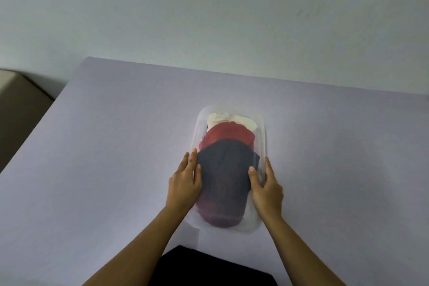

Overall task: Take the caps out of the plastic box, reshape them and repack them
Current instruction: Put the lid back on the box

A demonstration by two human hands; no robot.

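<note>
A clear oval plastic box [264,137] stands in the middle of the table. Three caps lie stacked inside it: a white cap [228,119] at the far end, a red cap [228,134] in the middle, and a dark navy cap [226,169] nearest me. My left hand [184,184] holds the box's left wall, thumb over the rim and touching the navy cap. My right hand [267,187] holds the right wall the same way, thumb inside on the navy cap, fingers outside along the wall.
The table [104,158] is covered with a pale lilac cloth and reaches a plain wall at the back. A beige and brown piece of furniture [18,104] stands off the table's left edge. Dark clothing [209,267] shows at the bottom.
</note>
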